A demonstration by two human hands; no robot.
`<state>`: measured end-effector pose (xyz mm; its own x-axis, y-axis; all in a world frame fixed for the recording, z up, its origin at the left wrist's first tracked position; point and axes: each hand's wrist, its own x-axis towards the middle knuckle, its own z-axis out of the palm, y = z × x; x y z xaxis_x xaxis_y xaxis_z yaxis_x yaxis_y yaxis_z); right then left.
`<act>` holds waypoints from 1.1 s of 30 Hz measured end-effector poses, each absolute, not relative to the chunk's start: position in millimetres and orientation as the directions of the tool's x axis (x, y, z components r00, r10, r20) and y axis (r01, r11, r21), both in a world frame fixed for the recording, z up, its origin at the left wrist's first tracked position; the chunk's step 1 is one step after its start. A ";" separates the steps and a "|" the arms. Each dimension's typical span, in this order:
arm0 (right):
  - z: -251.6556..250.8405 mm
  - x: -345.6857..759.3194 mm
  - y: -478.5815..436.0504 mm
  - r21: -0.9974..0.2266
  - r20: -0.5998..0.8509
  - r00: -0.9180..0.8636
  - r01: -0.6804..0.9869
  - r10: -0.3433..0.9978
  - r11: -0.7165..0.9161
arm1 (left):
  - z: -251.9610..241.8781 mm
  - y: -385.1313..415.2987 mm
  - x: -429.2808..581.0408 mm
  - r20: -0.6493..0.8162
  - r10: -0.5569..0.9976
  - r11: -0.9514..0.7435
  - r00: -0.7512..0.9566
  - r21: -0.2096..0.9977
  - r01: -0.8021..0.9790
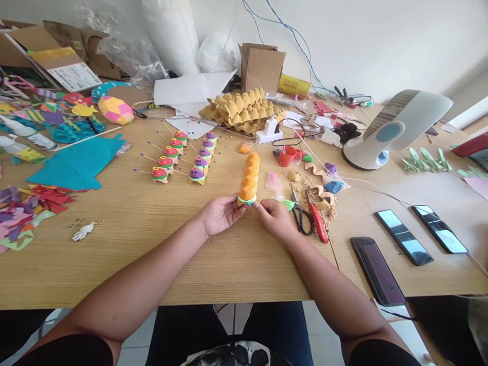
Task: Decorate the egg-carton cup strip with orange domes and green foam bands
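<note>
An orange caterpillar made of egg-carton cups [249, 178] lies on the wooden table [152, 254], running away from me. My left hand [220, 213] grips its near end from the left, fingers curled round the first cup. My right hand [274, 216] pinches a thin light-green strip at the base of that same cup from the right. Two finished, painted caterpillars [185, 156] with pins sticking out lie to the left. Scissors [302, 216] and a red-handled cutter [317, 222] rest just right of my right hand.
Yellow egg cartons [240, 108], a cardboard box [261, 67] and a white power strip [269, 133] stand at the back. A white fan [389, 129] sits right, with three phones [404, 244] near the front edge. Teal paper [78, 161] and coloured scraps [23, 208] cover the left.
</note>
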<state>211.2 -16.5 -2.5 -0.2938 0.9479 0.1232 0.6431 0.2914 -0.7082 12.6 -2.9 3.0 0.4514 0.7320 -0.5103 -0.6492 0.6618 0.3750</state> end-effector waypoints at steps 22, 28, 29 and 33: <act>1.6 210.9 -18.8 -0.602 0.166 -0.233 0.746 0.958 0.286 | -2.7 -3.8 13.2 -0.510 0.742 0.650 0.435 0.392 -0.651; 9.0 211.5 -24.4 -0.605 0.210 -0.307 0.705 0.928 0.370 | 1.7 -5.2 16.3 -0.525 0.751 0.639 0.400 0.424 -0.642; 10.1 211.5 -25.2 -0.599 0.213 -0.321 0.703 0.923 0.382 | 2.0 -5.5 16.7 -0.524 0.752 0.638 0.399 0.429 -0.639; 11.9 210.4 -27.3 -0.562 0.203 -0.338 0.728 0.919 0.392 | 1.3 -6.1 17.9 -0.514 0.759 0.634 0.400 0.441 -0.635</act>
<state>210.4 -27.3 11.9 -0.3384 0.9189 0.2026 0.7283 0.3921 -0.5619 17.9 -6.1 1.3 0.3996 0.7588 -0.5144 -0.6354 0.6337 0.4412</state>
